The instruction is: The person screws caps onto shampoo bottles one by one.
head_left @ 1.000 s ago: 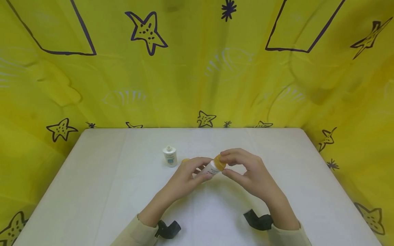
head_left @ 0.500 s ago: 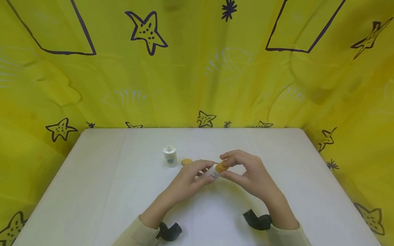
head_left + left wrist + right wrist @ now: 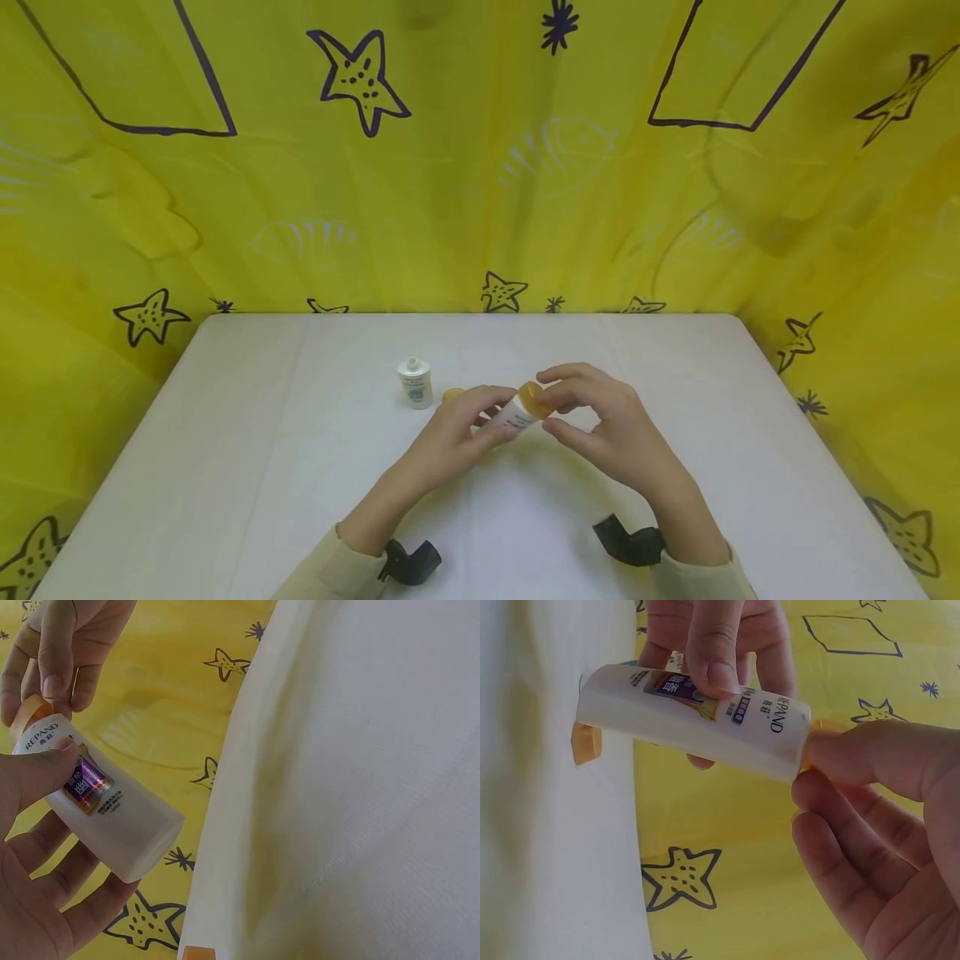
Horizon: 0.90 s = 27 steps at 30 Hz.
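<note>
My left hand (image 3: 453,437) grips a white toiletry bottle (image 3: 112,802) with a purple label and "REPAND" lettering, thumb across its front and fingers behind. The bottle is tilted above the table, its top toward my right hand (image 3: 611,417). An orange cap (image 3: 534,402) sits at that top end. In the right wrist view, my right thumb and index finger pinch this cap and cover most of it. Just beyond my left hand lies a second orange cap (image 3: 586,743), partly hidden in the head view. To its left stands another white bottle (image 3: 416,385), upright, with its narrow neck bare.
The white-covered table (image 3: 247,433) reaches back to a yellow curtain (image 3: 450,167) with star and fish drawings. Black wrist mounts (image 3: 632,542) sit on both wrists, below the sleeve cuffs' inner sides and over the table's near part.
The held bottle and its cap dipped slightly toward me, then came back up. My right fingers shifted their place on the cap. The standing bottle has stayed put.
</note>
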Tool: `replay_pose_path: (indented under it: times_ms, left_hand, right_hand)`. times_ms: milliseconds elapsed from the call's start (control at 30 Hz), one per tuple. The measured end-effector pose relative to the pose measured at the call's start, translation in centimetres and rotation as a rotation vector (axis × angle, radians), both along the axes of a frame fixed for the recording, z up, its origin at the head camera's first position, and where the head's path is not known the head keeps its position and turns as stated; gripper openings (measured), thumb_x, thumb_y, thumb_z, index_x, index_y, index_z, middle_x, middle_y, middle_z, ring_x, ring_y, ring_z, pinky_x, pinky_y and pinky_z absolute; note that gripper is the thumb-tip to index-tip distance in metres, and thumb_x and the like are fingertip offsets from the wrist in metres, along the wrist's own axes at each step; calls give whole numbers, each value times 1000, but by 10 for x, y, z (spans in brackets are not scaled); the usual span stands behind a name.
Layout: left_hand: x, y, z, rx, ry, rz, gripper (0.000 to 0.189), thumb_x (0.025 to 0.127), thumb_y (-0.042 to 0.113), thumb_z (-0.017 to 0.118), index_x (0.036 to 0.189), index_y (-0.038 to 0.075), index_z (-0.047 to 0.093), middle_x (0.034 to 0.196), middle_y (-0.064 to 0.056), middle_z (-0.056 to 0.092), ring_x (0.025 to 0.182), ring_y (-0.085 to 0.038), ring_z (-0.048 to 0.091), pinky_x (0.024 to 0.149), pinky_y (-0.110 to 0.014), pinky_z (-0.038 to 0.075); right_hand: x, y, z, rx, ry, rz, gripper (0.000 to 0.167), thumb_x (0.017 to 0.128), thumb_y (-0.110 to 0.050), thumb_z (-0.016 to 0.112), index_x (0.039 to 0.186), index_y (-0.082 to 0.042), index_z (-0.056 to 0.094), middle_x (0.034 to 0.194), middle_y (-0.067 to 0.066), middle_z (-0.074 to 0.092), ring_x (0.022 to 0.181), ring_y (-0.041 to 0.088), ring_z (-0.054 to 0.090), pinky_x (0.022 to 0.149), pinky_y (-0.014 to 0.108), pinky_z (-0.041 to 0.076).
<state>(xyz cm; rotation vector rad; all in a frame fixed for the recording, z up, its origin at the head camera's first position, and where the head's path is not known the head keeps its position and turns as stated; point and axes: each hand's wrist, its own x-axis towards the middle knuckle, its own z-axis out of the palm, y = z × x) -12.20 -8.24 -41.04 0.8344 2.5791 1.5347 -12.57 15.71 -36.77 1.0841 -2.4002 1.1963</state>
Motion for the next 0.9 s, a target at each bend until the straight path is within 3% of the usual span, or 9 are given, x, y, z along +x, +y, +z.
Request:
replay_pose_path:
  times_ms: [200,367,633,900]
  left_hand:
    - [0,0,-1,10,4,-8,38,93,20,71,130,19,62,122,8,67,107,-7,62,89,-29,55]
    - [2,1,-1,11,9,-7,39,93,22,71,131,22,62,124,11,65,108,-6,61,90,-29,55]
    - [3,1,1,14,28,-20,38,94,23,70,131,22,62,122,11,66,107,-6,61,89,-29,55]
    - [3,0,2,3,27,-13,38,93,21,72,130,19,63,123,8,66,107,-7,61,90,-28,55]
  right_hand:
    - [1,-1,1,4,3,13,35,80,6,77,108,-16,72,121,3,66,90,13,68,78,20,57]
    - [1,-2,3,20,-8,-13,32,81,-4,81,108,-18,72,123,0,65,102,13,65,80,23,56]
    - [2,-4,2,30,10,-51,29,80,-11,84,104,-21,71,126,-2,66,117,19,63,103,21,46]
    - [0,-6,-1,4,15,-31,24,81,-10,83,98,-21,71,115,-4,70,107,14,65,86,20,52]
